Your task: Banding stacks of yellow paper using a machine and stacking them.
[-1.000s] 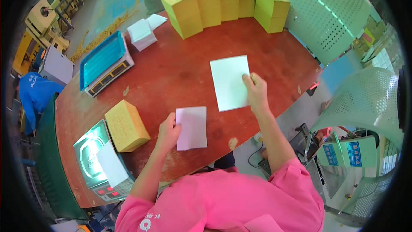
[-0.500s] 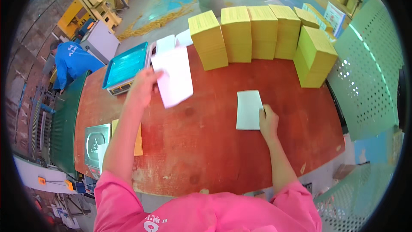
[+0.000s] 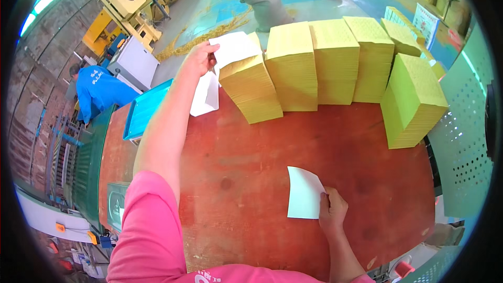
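My left hand [image 3: 200,58] reaches far forward, its fingers closed on the edge of a white paper sheet [image 3: 234,48]. That sheet lies over the top of the leftmost yellow paper stack [image 3: 250,91]; whether it rests on it, I cannot tell. More white paper [image 3: 205,97] lies on the table below this hand, beside the stack. Closer to me, my right hand [image 3: 333,210] pinches the right edge of a second white sheet [image 3: 305,195], whose upper end curls slightly above the red table [image 3: 241,188].
Several more yellow stacks [image 3: 291,68] line the far side, with one [image 3: 414,102] at the right. A blue tray [image 3: 148,110] sits at the left, partly behind my arm. Nearer is a small scale [image 3: 116,202]. A perforated panel [image 3: 466,141] borders the right. A person in blue [image 3: 102,91] bends beyond.
My left hand has carried its white sheet forward and right, onto or just over the leftmost yellow stack. My right hand keeps its sheet, now lower in the picture. The view has shifted.
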Demonstrator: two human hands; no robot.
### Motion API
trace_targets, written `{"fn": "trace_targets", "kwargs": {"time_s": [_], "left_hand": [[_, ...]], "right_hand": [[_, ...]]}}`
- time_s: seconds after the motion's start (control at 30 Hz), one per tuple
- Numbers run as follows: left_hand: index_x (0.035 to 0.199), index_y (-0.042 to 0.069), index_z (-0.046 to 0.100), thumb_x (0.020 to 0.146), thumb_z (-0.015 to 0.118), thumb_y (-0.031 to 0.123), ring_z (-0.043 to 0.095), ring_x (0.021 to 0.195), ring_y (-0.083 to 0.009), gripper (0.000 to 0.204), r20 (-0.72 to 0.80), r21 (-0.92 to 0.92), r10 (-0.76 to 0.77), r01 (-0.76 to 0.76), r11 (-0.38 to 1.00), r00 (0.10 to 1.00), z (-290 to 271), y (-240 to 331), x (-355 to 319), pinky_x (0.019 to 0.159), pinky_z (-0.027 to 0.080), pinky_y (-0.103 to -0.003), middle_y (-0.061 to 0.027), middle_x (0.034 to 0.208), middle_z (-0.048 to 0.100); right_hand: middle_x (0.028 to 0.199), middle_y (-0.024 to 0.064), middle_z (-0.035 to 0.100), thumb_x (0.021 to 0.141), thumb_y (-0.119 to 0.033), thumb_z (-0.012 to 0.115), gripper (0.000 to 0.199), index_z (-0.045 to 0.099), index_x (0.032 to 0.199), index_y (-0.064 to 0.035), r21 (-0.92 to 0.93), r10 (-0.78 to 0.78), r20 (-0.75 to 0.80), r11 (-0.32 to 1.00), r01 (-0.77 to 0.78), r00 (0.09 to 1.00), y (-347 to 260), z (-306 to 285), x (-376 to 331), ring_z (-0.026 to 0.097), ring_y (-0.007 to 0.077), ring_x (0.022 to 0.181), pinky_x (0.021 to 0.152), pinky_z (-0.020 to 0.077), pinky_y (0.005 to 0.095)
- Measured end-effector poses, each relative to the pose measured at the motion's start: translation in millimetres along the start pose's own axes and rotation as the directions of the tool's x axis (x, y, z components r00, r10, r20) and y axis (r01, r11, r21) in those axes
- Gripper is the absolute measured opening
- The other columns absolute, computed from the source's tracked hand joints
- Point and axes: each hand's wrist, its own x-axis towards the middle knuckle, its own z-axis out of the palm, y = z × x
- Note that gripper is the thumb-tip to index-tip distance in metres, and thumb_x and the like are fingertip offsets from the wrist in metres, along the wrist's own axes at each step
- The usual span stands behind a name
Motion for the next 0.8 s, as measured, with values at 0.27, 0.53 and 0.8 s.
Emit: {"fn": "trace_targets", "kwargs": {"time_s": [0.27,0.53,0.8], "left_hand": [[0.106,0.005,0.064,0.084,0.066,0.013,0.045,0.053,-0.0054,0.023,0.098,0.299,0.082,-0.108,0.948,0.992,-10.1,-17.0,17.5,0.043,0.033,-0.019,0.0011,0.074,0.057],[0.106,0.004,0.064,0.082,0.068,0.012,0.042,0.052,-0.0044,0.026,0.109,0.440,0.068,-0.109,0.891,0.992,1.9,-5.6,5.3,0.043,0.032,-0.019,0.0020,0.074,0.056],[0.105,0.004,0.063,0.082,0.068,0.013,0.042,0.054,-0.0038,0.025,0.124,0.595,0.098,-0.153,0.789,0.987,9.4,4.3,0.4,0.045,0.034,-0.019,0.0025,0.075,0.056]], "right_hand": [[0.077,0.0133,0.065,0.084,0.005,0.057,0.013,0.063,0.093,-0.0010,-0.051,-0.050,-0.015,0.997,0.049,0.999,1.3,7.8,1.3,0.063,0.0240,0.063,0.056,0.0485,0.0328],[0.078,0.0148,0.065,0.083,0.008,0.057,0.014,0.062,0.093,-0.0005,-0.036,-0.045,-0.006,0.998,0.045,0.999,2.1,5.1,-0.4,0.064,0.0263,0.065,0.057,0.0498,0.0337],[0.078,0.0148,0.065,0.083,0.008,0.057,0.014,0.062,0.093,-0.0009,-0.044,-0.041,0.006,0.998,0.041,0.999,-2.1,2.8,-0.3,0.065,0.0266,0.065,0.058,0.0498,0.0334]]}}
